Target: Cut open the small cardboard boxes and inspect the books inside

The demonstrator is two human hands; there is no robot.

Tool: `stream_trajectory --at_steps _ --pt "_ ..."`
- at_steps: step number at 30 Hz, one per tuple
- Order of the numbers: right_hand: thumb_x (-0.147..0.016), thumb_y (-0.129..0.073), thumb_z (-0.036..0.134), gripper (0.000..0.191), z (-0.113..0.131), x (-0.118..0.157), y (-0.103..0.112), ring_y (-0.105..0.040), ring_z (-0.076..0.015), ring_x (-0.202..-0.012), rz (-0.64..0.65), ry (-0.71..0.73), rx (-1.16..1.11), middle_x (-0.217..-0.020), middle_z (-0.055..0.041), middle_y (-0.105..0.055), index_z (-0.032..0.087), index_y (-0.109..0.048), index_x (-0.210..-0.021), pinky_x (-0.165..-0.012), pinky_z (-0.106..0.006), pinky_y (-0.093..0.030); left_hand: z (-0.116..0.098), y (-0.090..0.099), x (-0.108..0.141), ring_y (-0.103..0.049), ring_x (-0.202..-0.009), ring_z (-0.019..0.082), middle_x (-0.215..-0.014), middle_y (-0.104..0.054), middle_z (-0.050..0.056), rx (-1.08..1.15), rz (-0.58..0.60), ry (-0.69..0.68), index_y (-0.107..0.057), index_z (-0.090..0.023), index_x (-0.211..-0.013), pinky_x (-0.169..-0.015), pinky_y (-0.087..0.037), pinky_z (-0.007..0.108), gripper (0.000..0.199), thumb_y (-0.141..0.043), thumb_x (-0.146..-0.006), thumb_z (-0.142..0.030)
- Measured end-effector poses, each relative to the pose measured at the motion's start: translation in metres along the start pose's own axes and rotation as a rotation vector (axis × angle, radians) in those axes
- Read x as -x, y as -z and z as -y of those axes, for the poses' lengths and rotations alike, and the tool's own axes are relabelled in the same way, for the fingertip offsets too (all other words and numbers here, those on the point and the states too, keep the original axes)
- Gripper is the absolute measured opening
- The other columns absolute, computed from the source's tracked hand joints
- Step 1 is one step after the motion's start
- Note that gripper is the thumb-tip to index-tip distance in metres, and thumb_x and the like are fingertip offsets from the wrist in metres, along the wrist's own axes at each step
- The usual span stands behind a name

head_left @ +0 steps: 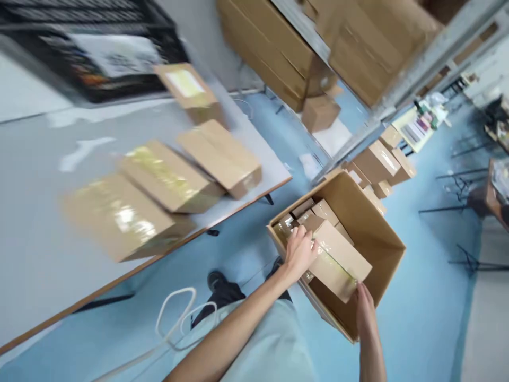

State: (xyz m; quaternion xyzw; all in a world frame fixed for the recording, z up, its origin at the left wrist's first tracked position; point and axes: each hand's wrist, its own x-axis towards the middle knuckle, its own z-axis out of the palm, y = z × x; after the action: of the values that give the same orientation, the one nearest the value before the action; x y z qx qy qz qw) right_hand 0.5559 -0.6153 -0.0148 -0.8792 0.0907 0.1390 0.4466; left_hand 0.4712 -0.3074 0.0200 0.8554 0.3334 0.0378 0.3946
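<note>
Between my two hands is a small taped cardboard box, tilted over the mouth of a large open carton. My left hand grips its left end, fingers curled over the top edge. My right hand pinches the lower right corner, by the end of the tape strip. Under it, several other small boxes sit packed toward the far left of the carton. The undersides of both hands are hidden.
On the grey table at left lie several taped boxes and a black crate. A metal rack with big cartons stands behind. More boxes are piled past the carton. A white cable loops near my legs.
</note>
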Motion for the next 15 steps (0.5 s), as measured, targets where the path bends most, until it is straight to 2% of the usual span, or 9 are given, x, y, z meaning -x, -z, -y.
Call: stream_trajectory --at_steps 3,5,7,9,11,15 --pt "-0.080 -0.076 0.078 0.059 0.075 0.040 0.005 -0.073 -0.0401 -0.149 -0.044 0.045 -0.076 -0.147 -0.0111 -0.083 0.035 -0.085 -0.119 -0.122 -0.054 -0.064 0.002 0.095 0.043 -0.068 -0.121 0.035 -0.117 -0.071 0.016 0.140 -0.137 -0.013 -0.084 -0.022 -0.118 -0.111 -0.059 0.050 0.027 -0.061 -0.111 -0.033" --pt "-0.085 -0.073 0.081 0.066 0.133 0.079 -0.003 -0.067 -0.0414 -0.156 -0.048 0.145 -0.060 -0.154 -0.0129 -0.079 0.032 -0.083 -0.129 -0.130 -0.057 -0.058 0.010 0.157 0.079 -0.069 -0.115 0.031 -0.111 -0.070 0.013 0.224 -0.253 -0.020 -0.084 -0.024 -0.118 -0.108 -0.059 0.047 0.027 -0.061 -0.113 -0.035" --pt "-0.092 -0.066 0.082 0.068 0.189 0.126 -0.018 -0.066 -0.0423 -0.157 -0.040 0.288 -0.003 -0.155 -0.0139 -0.078 0.031 -0.082 -0.135 -0.131 -0.059 -0.057 0.027 0.217 0.116 -0.070 -0.107 0.029 -0.105 -0.069 0.011 0.270 -0.376 -0.022 -0.085 -0.027 -0.117 -0.103 -0.060 0.045 0.030 -0.057 -0.115 -0.040" --pt "-0.097 -0.062 0.081 0.062 0.237 0.177 -0.041 -0.067 -0.0402 -0.155 -0.004 0.397 0.052 -0.154 -0.0123 -0.078 0.036 -0.083 -0.135 -0.127 -0.057 -0.061 0.050 0.273 0.154 -0.069 -0.103 0.028 -0.103 -0.068 0.009 0.261 -0.499 0.007 -0.085 -0.029 -0.117 -0.098 -0.061 0.044 0.034 -0.056 -0.116 -0.044" --pt "-0.100 -0.061 0.080 0.056 0.272 0.229 -0.070 -0.071 -0.0377 -0.151 0.085 0.475 0.078 -0.153 -0.0105 -0.079 0.040 -0.085 -0.132 -0.121 -0.053 -0.064 0.078 0.324 0.190 -0.069 -0.101 0.027 -0.103 -0.067 0.009 0.202 -0.627 0.082 -0.086 -0.030 -0.120 -0.095 -0.062 0.044 0.035 -0.054 -0.117 -0.046" --pt "-0.105 -0.057 0.076 0.062 0.311 0.323 -0.138 -0.076 -0.0375 -0.139 0.437 0.658 0.103 -0.144 -0.0124 -0.081 0.032 -0.084 -0.139 -0.118 -0.054 -0.064 0.141 0.413 0.257 -0.069 -0.107 0.030 -0.107 -0.066 0.010 -0.010 -0.872 0.332 -0.085 -0.029 -0.121 -0.100 -0.061 0.046 0.040 -0.052 -0.117 -0.052"
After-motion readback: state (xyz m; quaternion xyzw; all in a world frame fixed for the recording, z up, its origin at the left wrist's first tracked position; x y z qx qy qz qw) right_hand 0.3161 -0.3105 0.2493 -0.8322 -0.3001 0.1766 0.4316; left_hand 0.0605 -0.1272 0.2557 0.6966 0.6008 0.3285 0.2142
